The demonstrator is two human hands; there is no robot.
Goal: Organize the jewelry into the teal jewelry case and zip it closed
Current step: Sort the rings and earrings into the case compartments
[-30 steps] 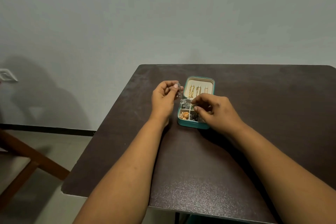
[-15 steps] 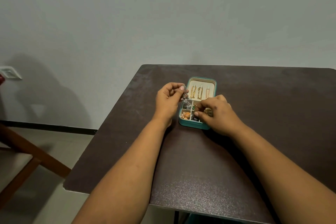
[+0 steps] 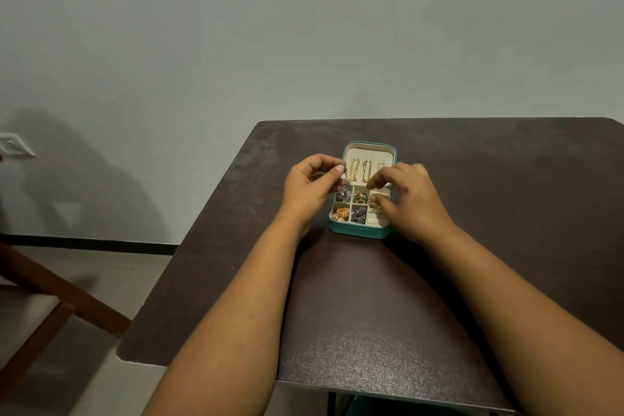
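**Nearly packed: last pieces going into the case**

Now the counter [image 3: 439, 280] carries the open teal case [image 3: 358, 231], not yet zipped. The right hand [image 3: 410, 201] has shifted rightward off the middle compartments, uncovering the green earrings [image 3: 360, 196]; its fingers curl over the right-hand slots, grip unclear. The left hand [image 3: 309, 187] still pinches a silver chain [image 3: 345, 184] dangling over the top-left compartment. A wooden chair [image 3: 44, 300] stands well apart.
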